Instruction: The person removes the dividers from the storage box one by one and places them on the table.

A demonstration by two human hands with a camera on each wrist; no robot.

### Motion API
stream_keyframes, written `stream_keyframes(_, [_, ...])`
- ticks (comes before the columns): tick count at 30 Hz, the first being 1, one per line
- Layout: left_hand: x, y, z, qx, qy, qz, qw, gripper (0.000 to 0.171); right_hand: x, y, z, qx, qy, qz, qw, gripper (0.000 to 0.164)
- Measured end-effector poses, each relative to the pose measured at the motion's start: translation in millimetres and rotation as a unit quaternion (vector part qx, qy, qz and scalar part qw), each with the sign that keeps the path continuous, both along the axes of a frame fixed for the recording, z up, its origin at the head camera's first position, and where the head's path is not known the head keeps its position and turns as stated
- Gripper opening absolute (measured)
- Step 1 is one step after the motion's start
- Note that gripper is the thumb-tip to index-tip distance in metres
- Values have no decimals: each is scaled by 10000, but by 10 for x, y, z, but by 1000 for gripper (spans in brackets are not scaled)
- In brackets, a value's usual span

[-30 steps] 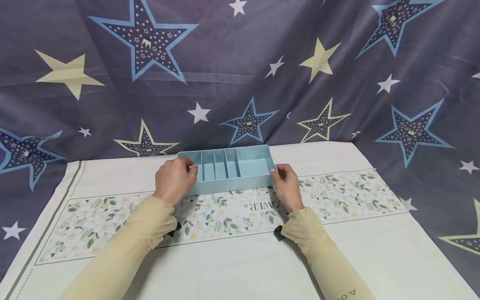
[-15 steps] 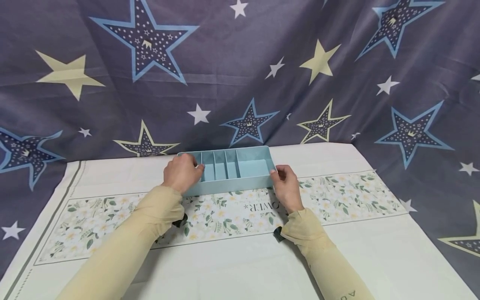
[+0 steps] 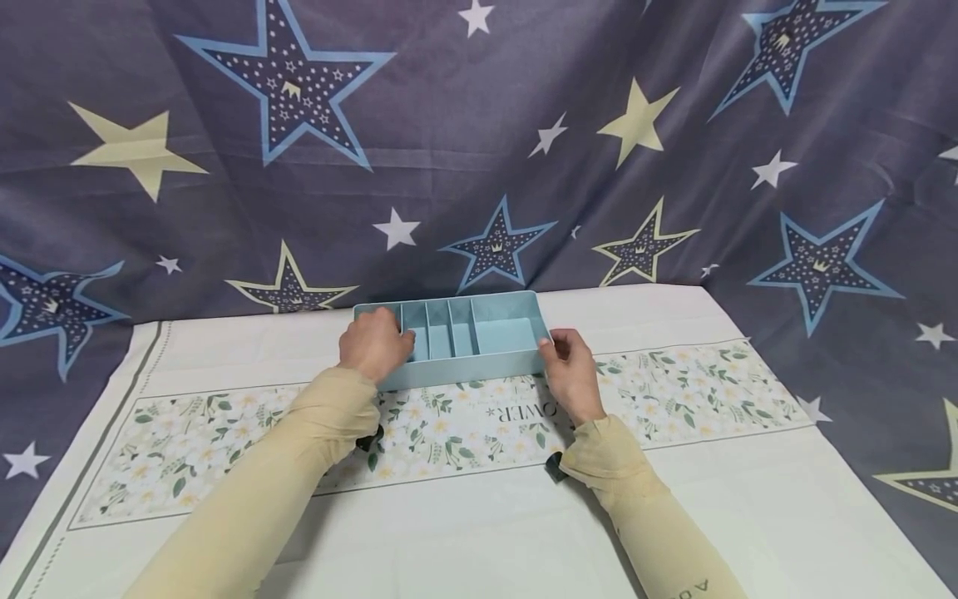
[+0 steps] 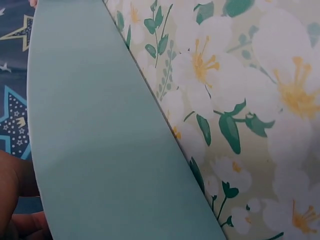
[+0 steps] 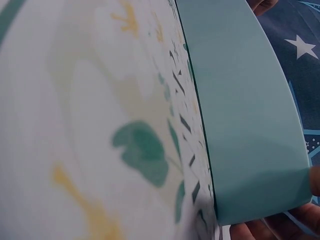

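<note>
At the bottom of the head view, two forearms in pale yellow sleeves enter the frame: the left sleeve (image 3: 254, 491) from lower left, the right sleeve (image 3: 636, 499) from lower right. A small black piece shows at each cuff. Beneath the arms is the table (image 3: 449, 532), covered in white cloth. A floral panel (image 3: 224, 416) printed on the cloth crosses the middle of the frame. Dark, inverted lettering (image 3: 516, 413) is printed on it, just beside the right hand (image 3: 572, 374), which covers part of the word.

Both hands are at the light blue tray (image 3: 460, 370), located at the centre of the frame, long side running left to right. The right hand holds the tray's near right corner: thumb at the rim, fingers against the outside of the end wall, as the right wrist view confirms. The left hand (image 3: 374, 343) is placed over the tray's left end, fingers bent down behind the front wall. The wall conceals the fingertips; whether they grip any part cannot be determined.

The tray lies flat on the table. In both wrist views, the lower edge of its front wall borders the floral print. Upright dividers form three narrow compartments (image 3: 438, 337) at mid-length and one wide compartment (image 3: 505, 333) at right. Behind the table hangs a dark grey-blue curtain (image 3: 464, 125) patterned with blue-edged, yellow and white stars, filling the upper frame.
</note>
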State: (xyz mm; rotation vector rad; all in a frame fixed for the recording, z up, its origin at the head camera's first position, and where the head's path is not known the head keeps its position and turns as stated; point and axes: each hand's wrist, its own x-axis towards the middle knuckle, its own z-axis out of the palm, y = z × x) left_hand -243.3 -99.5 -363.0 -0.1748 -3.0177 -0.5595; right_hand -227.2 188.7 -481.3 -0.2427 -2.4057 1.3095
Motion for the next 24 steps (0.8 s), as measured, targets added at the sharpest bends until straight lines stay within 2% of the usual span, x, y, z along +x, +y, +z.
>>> stream_keyframes(7, [-17, 14, -20, 14, -61, 65, 10000, 30, -5, 1, -8, -30, -9, -8, 10000, 47])
stream_keyframes(16, [-15, 27, -39, 137, 76, 60, 9999, 29, 2, 13, -2, -74, 49, 38, 10000, 41])
stream_keyframes(24, [-10, 28, -40, 38, 58, 116, 9999, 26, -11, 11, -24, -42, -24, -32, 10000, 44])
